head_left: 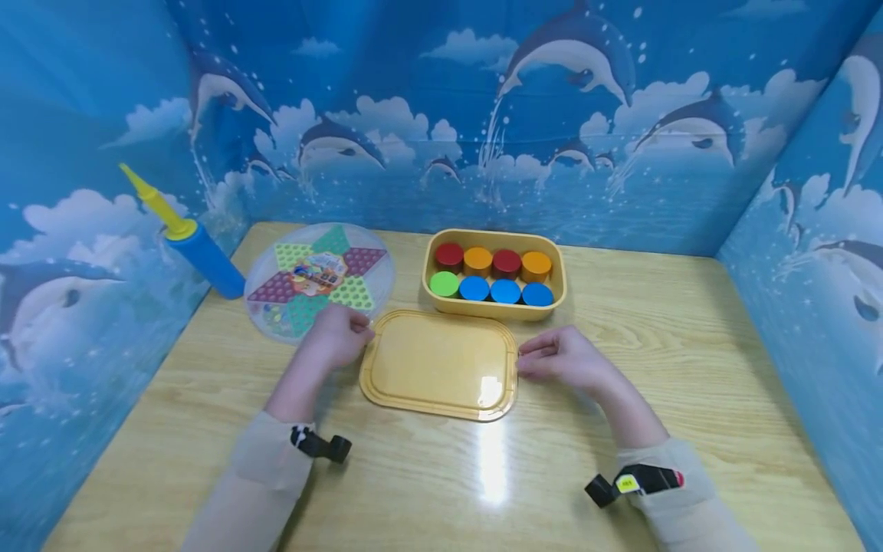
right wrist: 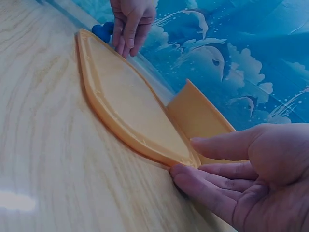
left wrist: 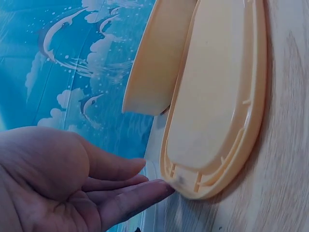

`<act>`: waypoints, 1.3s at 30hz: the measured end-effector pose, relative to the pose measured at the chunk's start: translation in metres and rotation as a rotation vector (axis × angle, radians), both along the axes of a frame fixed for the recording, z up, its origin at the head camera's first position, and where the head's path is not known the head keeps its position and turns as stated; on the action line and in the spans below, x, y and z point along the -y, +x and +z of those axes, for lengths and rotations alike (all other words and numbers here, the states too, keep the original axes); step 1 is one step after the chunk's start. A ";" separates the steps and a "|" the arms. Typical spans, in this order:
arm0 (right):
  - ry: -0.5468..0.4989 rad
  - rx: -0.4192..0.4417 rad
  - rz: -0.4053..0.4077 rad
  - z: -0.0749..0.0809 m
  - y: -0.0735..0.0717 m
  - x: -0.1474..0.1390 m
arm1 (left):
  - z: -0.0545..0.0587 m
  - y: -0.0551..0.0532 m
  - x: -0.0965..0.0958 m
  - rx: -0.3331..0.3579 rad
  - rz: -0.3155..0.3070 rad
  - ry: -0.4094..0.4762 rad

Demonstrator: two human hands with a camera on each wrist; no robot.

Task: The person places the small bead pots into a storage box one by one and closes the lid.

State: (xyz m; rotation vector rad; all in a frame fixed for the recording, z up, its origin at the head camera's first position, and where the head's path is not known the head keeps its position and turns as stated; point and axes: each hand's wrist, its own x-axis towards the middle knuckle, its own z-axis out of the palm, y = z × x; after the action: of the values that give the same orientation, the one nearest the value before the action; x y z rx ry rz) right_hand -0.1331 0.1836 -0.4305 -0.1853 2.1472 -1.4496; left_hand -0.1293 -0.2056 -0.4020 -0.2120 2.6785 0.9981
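Observation:
A yellow plastic lid (head_left: 439, 365) lies flat on the table, ridged side up, between the two hands. My left hand (head_left: 339, 336) is at its left end, with fairly straight fingers; one fingertip meets the lid's rim in the left wrist view, and the thumb stays apart. At the right end, my right hand (head_left: 562, 357) has its fingertips against the rim, thumb held above them in the right wrist view. Just behind the lid stands a matching yellow box (head_left: 494, 308) with two rows of round pieces: red and orange at the back, green and blue in front.
Left of the box lies a clear round Chinese checkers board (head_left: 319, 274), partly behind the left hand. A blue hand pump (head_left: 205, 259) with a yellow nozzle stands at the table's left edge. Dolphin-print curtains (head_left: 386, 169) close off the back and sides of the wooden table (head_left: 676, 337).

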 end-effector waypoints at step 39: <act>-0.198 0.150 -0.236 0.008 0.019 -0.018 | -0.009 0.019 -0.004 0.057 0.097 0.507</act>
State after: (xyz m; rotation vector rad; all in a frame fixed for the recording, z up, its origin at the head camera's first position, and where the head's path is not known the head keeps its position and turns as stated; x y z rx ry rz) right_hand -0.1145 0.2014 -0.4227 0.1063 1.9552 -1.7518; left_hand -0.1105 -0.2019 -0.4109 -0.2593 2.2871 1.6277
